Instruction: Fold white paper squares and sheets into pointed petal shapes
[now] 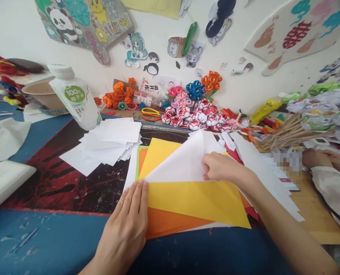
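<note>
A large white sheet of paper [175, 162] lies slantwise over yellow paper [193, 198], its left part forming a sharp diagonal edge. My left hand [130, 217] lies flat at the left corner where white and yellow meet, fingers stretched out side by side. On the right side of the white sheet, my right hand [220, 166] is closed, with thumb and curled forefinger at the paper. Its palm side is hidden. Beneath these sheets, orange paper [170, 223] sticks out at the front, and a green sheet edge [138, 164] shows on the left.
Small white paper squares [109, 141] are piled at left, before a white bottle [75, 99]. Craft flowers [195, 110] line the wall. Wooden sticks [290, 133] and white sheets [267, 183] lie to the right. Another person's hands [324, 158] are at the right edge.
</note>
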`<act>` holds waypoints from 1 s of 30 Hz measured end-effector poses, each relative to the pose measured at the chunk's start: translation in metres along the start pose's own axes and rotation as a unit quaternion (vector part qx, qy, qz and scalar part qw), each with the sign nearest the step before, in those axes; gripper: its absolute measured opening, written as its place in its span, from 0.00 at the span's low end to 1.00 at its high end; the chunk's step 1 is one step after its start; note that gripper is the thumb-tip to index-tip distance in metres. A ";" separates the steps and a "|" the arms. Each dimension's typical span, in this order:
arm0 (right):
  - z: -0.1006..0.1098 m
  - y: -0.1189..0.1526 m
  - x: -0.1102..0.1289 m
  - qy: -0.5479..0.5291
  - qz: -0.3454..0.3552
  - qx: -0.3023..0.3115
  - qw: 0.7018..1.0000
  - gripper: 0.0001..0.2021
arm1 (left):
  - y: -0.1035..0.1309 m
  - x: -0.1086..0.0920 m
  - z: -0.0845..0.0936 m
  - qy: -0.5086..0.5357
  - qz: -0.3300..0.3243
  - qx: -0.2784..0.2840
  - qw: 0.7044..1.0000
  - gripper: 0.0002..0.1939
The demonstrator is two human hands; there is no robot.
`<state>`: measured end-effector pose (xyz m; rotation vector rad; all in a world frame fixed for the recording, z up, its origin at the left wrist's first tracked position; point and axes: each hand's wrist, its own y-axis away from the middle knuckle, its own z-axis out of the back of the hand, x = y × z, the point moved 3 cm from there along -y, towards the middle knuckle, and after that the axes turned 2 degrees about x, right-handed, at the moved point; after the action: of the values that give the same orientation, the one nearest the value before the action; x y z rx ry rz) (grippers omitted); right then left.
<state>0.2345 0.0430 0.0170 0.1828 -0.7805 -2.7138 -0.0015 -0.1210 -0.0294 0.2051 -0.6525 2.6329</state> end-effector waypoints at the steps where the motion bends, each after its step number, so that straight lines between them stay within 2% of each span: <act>1: 0.000 -0.001 0.000 0.000 0.000 0.000 1.000 0.10 | 0.000 -0.001 0.002 0.000 0.014 -0.009 1.000 0.36; 8: 0.001 0.000 0.000 -0.001 0.003 -0.003 1.000 0.09 | -0.003 -0.005 0.013 -0.024 0.024 -0.026 0.999 0.31; 15: 0.002 0.002 0.002 0.009 0.010 0.001 1.000 0.09 | 0.001 -0.005 0.026 -0.032 0.024 -0.055 0.998 0.18; 19: 0.003 0.003 0.002 0.009 0.009 -0.001 1.000 0.08 | -0.004 -0.010 0.036 0.020 -0.027 -0.101 0.994 0.16; 21: 0.003 0.003 0.002 0.007 0.009 -0.002 1.000 0.08 | -0.012 -0.014 0.038 0.048 -0.068 -0.105 0.991 0.18; 23: 0.003 0.003 0.001 0.003 0.007 0.002 1.000 0.08 | -0.024 -0.018 0.038 0.066 -0.099 -0.083 0.989 0.19; 26: 0.002 0.003 0.000 -0.004 0.008 0.001 1.000 0.07 | -0.050 -0.023 0.031 0.080 -0.152 -0.017 0.985 0.21; 30: 0.002 0.003 -0.002 -0.007 0.020 0.005 1.000 0.08 | -0.084 -0.027 0.008 0.110 -0.252 0.054 0.960 0.22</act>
<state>0.2368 0.0422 0.0202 0.1481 -0.7928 -2.6763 0.0591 -0.0669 0.0055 0.0915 -0.3251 2.1570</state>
